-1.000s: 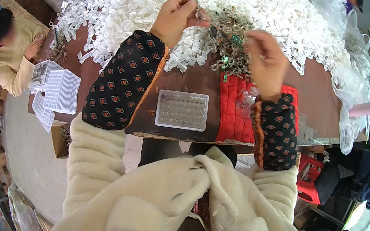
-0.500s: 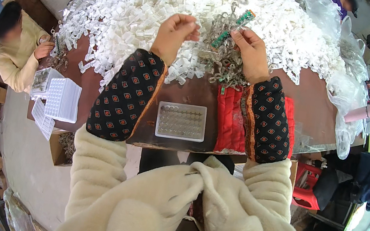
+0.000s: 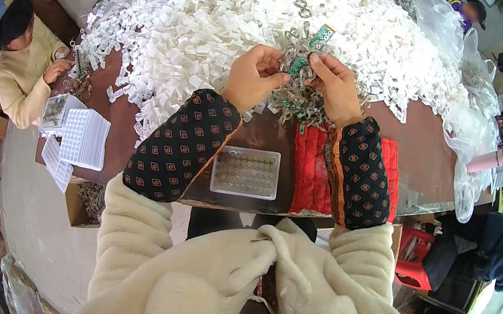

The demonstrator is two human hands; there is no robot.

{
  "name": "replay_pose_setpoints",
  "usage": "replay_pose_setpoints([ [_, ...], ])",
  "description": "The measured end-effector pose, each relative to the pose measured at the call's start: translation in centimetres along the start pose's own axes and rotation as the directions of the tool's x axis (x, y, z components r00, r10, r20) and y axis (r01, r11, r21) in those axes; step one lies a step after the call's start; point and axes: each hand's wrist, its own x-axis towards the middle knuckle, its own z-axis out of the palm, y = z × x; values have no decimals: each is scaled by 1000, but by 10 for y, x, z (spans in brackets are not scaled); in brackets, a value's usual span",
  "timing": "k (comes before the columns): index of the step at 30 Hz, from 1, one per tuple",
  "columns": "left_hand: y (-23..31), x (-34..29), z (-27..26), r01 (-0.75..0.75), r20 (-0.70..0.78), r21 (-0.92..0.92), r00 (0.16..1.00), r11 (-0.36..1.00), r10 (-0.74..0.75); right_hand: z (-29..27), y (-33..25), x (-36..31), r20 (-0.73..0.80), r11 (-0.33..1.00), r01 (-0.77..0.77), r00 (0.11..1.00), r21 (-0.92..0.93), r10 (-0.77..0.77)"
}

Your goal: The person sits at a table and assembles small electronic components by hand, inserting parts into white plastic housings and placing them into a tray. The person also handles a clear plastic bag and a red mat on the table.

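A narrow green circuit board strip (image 3: 321, 37) with looped grey wires is held up over the table, tilted with its orange-tipped end upper right. My right hand (image 3: 338, 91) pinches it from the right, thumb and fingers closed. At its lower left end is my left hand (image 3: 256, 77), thumb and fingers drawn together; what is between them, if anything, is too small to make out. Beneath both hands lies a tangle of wired boards (image 3: 302, 105). A clear plastic tray (image 3: 243, 192) with rows of round cells sits nearer me.
A wide heap of small white plastic pieces (image 3: 218, 30) covers the far table. The red quilted cloth (image 3: 312, 185) lies under my right forearm. White stacked trays (image 3: 86, 137) stand at the left, near a co-worker (image 3: 25, 74). Clear plastic bags (image 3: 461, 128) hang at the right.
My left hand has moved right, to the strip's lower end, its fingers coming together. My right hand still holds the strip, which is now lower and more upright.
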Motion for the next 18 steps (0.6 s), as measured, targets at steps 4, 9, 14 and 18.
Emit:
replay_pose_setpoints([
  [4,-2,-6,-1,9,-32,-5,999,1000,-9,-3,5,-2,19,998,-16,1000,66,15],
  [9,0,-14,-2,4,-46,-13,999,1000,-5,-4,9,-2,7,998,-34,999,44,33],
  [14,3,-18,-2,12,-67,-9,998,1000,-13,-1,7,-6,-2,999,-34,999,-1,34],
  [18,3,-21,-2,24,-75,-39,997,999,-27,2,5,-9,32,1000,4,999,0,-4],
])
